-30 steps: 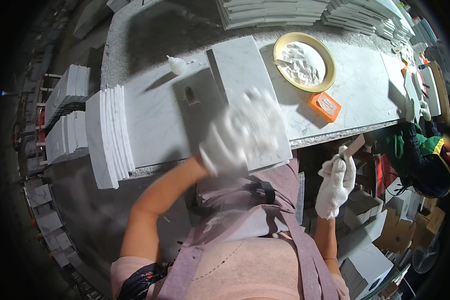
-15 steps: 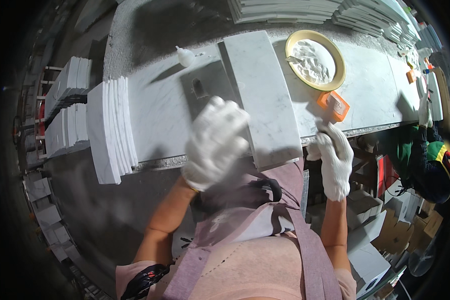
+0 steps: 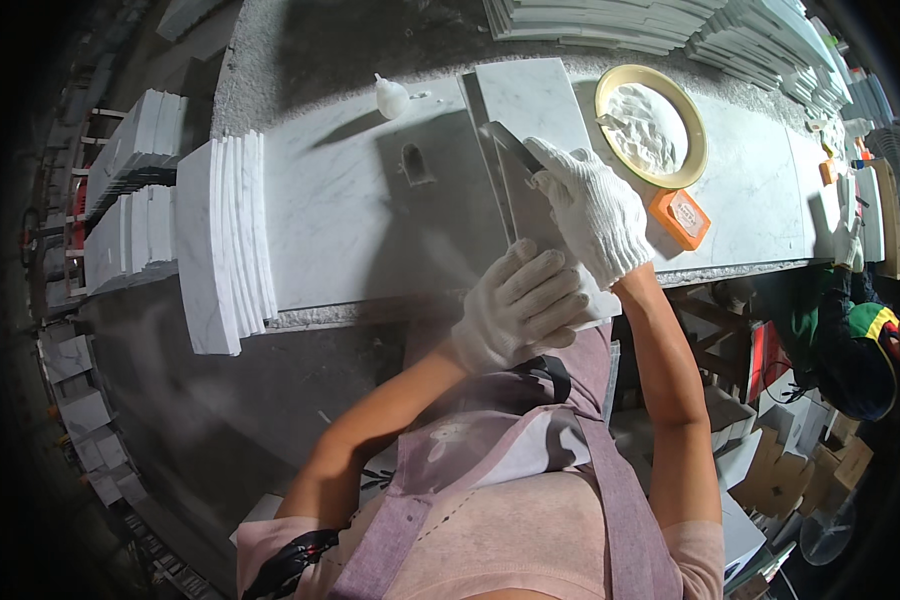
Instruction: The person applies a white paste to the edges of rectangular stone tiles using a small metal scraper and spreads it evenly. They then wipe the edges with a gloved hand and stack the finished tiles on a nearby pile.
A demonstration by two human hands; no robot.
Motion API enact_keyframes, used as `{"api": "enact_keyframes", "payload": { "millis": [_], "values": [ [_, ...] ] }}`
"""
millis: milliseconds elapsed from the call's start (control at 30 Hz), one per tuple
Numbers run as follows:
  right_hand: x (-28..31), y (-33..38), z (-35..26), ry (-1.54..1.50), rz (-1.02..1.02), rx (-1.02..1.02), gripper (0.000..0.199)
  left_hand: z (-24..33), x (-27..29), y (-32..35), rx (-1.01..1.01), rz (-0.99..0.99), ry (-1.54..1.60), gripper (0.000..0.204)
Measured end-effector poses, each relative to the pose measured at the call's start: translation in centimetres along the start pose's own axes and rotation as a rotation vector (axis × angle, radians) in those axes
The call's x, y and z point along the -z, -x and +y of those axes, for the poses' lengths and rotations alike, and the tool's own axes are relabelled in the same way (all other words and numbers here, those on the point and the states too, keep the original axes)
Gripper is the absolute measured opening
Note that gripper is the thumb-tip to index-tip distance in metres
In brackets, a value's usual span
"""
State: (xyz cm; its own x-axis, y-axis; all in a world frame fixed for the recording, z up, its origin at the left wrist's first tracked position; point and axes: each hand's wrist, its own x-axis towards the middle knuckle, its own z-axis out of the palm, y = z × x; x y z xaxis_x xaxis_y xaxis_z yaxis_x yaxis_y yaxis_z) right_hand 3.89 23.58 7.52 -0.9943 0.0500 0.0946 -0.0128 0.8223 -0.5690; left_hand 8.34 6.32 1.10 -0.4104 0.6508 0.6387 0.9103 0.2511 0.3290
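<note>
In my white-gloved right hand is a scraper-like tool with a flat grey blade, its tip reaching over the left long edge of a white marble slab. The slab lies crosswise on the bench, its near end at the front edge. My left hand, gloved too, rests with fingers stretched out at the slab's near end, just below my right wrist. Both hands hide much of the slab's near half. An orange box sits right of my right hand.
A yellow-rimmed bowl of white powder stands beyond the box. A white squeeze bulb lies at the left on the marble bench top. Upright slabs line the left end; more stacks stand behind. A person works at far right.
My right hand has brought the tool from beside the orange box leftward onto the slab. My left hand has moved right, from beside the slab to its near end.
</note>
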Motion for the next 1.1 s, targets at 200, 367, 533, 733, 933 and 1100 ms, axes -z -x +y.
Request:
{"api": "enact_keyframes", "payload": {
  "millis": [200, 367, 533, 733, 933, 1100],
  "values": [
    [-0.9, -0.3, 0.4, 0.093, 0.026, 0.041, 0.039, -0.1, 0.0, 0.0, 0.004, 0.03, 0.068, 0.033],
    [-0.9, -0.3, 0.2, 0.142, 0.006, 0.065, 0.039, -0.3, -0.3, 0.0, -0.006, 0.072, 0.069, 0.037],
    [-0.7, -0.4, 0.2, 0.178, -0.032, 0.058, 0.033, -0.4, -0.5, 0.5, -0.013, 0.08, 0.079, 0.034],
    [-0.9, -0.5, 0.4, 0.132, 0.015, 0.084, 0.032, -0.3, -0.4, 0.9, 0.028, -0.036, 0.119, 0.037],
    [-1.1, -1.0, 0.7, 0.071, -0.038, 0.071, 0.036, -0.4, -0.5, 0.3, 0.016, 0.021, 0.12, 0.031],
    [-0.8, -0.8, 0.5, 0.158, -0.04, 0.126, 0.04, -0.4, -0.5, -0.1, 0.016, 0.055, 0.142, 0.036]
  ]
}}
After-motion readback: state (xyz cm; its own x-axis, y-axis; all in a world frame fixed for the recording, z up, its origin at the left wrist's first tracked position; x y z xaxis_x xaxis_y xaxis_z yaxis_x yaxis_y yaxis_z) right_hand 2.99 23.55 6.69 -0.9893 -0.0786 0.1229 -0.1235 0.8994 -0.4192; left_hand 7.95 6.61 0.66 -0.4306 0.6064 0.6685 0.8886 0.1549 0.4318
